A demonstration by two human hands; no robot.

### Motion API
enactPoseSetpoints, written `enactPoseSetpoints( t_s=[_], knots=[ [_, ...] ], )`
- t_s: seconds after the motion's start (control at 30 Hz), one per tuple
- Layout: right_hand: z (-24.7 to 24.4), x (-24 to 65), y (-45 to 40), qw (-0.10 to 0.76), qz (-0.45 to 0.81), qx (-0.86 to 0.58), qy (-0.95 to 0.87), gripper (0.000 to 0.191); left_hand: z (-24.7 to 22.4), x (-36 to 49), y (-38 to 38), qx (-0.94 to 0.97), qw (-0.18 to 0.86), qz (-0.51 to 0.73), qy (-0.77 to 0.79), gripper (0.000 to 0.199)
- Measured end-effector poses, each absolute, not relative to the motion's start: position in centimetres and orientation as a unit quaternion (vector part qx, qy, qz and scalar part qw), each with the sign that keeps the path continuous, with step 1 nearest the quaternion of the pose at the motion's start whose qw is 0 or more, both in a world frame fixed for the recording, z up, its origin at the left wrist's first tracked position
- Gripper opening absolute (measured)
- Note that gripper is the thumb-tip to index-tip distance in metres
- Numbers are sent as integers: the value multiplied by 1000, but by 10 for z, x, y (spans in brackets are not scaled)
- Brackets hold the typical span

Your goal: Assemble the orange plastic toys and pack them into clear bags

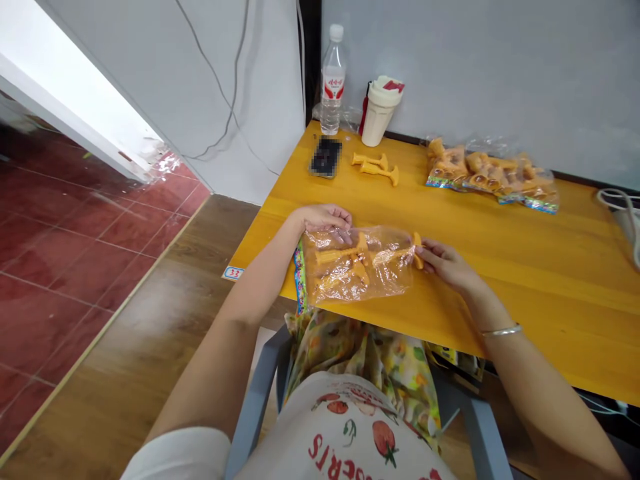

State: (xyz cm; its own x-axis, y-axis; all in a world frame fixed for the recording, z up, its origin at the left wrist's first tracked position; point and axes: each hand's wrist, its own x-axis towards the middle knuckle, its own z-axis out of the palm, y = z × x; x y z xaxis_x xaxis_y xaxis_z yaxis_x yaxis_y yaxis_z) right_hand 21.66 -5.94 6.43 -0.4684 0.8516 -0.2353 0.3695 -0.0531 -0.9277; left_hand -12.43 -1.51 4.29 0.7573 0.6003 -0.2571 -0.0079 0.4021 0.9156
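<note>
A clear plastic bag (pixel 387 283) with a colourful printed strip at its left end lies flat near the table's front edge. Two yellow-orange toy hammers (pixel 340 255) rest inside it. My left hand (pixel 327 220) is at the bag's upper left edge, fingers curled onto the film. At the bag's right end, my right hand (pixel 443 260) pinches the head of another toy hammer (pixel 418 250); its handle lies within the bag and its head sticks out. Beyond the bag, two loose toy hammers (pixel 379 172) lie side by side on the table.
Filled bags of toy hammers (pixel 510 177) lie at the back right of the wooden table (pixel 500 247). A phone (pixel 326 157), a water bottle (pixel 333 83) and a cream cup (pixel 381 113) occupy the back left corner. A white cable (pixel 620 197) is at the far right.
</note>
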Motion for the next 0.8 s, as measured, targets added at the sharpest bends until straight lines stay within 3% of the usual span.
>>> enactPoseSetpoints(
  t_s=[0.13,0.33,0.53,0.8],
  knots=[
    [71,197,-65,127,577,-433,-681,45,40,-124,-13,509,790,186,287,27],
    [70,181,-76,121,644,-396,-643,47,36,-125,-11,515,785,192,284,34],
    [71,175,-72,27,687,-327,-648,41,37,-125,-10,513,786,184,290,37],
    [74,169,-66,-58,643,-327,-690,45,34,-124,-10,514,789,194,274,35]
  ],
)
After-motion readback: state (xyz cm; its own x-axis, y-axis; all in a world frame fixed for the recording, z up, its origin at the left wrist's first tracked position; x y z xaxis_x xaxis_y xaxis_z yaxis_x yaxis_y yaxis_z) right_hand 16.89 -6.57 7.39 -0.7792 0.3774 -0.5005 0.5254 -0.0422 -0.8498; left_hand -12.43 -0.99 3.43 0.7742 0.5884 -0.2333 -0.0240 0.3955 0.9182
